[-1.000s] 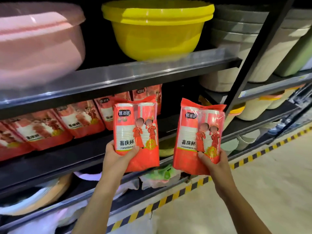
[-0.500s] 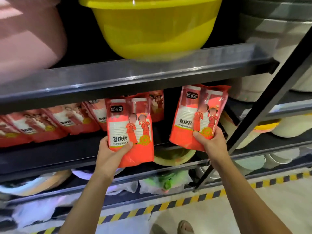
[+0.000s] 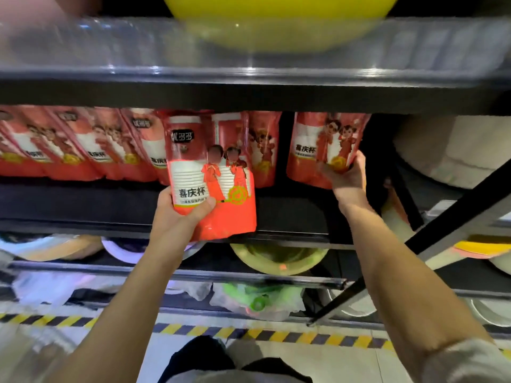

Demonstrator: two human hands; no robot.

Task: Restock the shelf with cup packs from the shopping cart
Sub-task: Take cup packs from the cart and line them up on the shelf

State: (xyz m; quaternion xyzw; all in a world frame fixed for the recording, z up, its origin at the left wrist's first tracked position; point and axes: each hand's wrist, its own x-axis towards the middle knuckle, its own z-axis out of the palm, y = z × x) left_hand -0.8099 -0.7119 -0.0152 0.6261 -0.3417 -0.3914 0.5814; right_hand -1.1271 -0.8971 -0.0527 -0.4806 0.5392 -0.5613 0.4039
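Both packs are now standing deeper in the shelving than half a second ago. The right hand (image 3: 347, 178) is reaching in under the upper shelf board (image 3: 249, 89) with the right cup pack (image 3: 315, 150), and the left hand (image 3: 177, 214) is holding the left cup pack (image 3: 213, 175) closer to the stocked row.

The two hands are staying well apart, and each one is gripping its own pack. The right hand is pinching the right cup pack at its lower right corner and keeping it upright over the middle shelf (image 3: 290, 217), just beside the right end of the row of cup packs (image 3: 83, 153). I cannot tell if its bottom is touching the shelf.

The left hand is gripping the left cup pack at the lower left, with the thumb lying across the front. This pack is standing upright in front of the row, and its bottom edge is hanging at the front edge of the middle shelf.

A yellow basin (image 3: 276, 26) is sitting on the upper shelf board. Striped floor tape (image 3: 304, 337) is running along the floor below.
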